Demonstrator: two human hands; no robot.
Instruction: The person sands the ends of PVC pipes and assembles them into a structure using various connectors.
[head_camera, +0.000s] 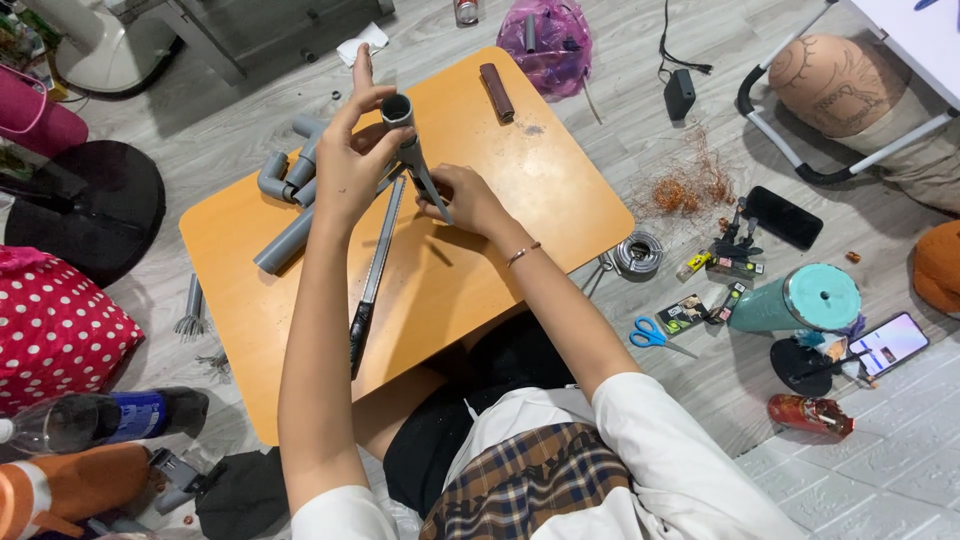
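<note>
I've got my left hand (350, 150) clamped around a short grey pipe piece (397, 108), held above the orange surface (480, 290). My right hand (465, 195) grips the metal tool (425, 175) fixed against it. A jointed grey pipe assembly (290, 185) already lies on the surface, so some joining looks done; this piece isn't on it yet. Long saw (372, 275) below. On the floor (640, 130): blue scissors (650, 335), a phone (785, 217), wire coil (638, 252).

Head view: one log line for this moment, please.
left hand: grips grey pipe piece | right hand: on its lower end | saw: on orange table
</note>
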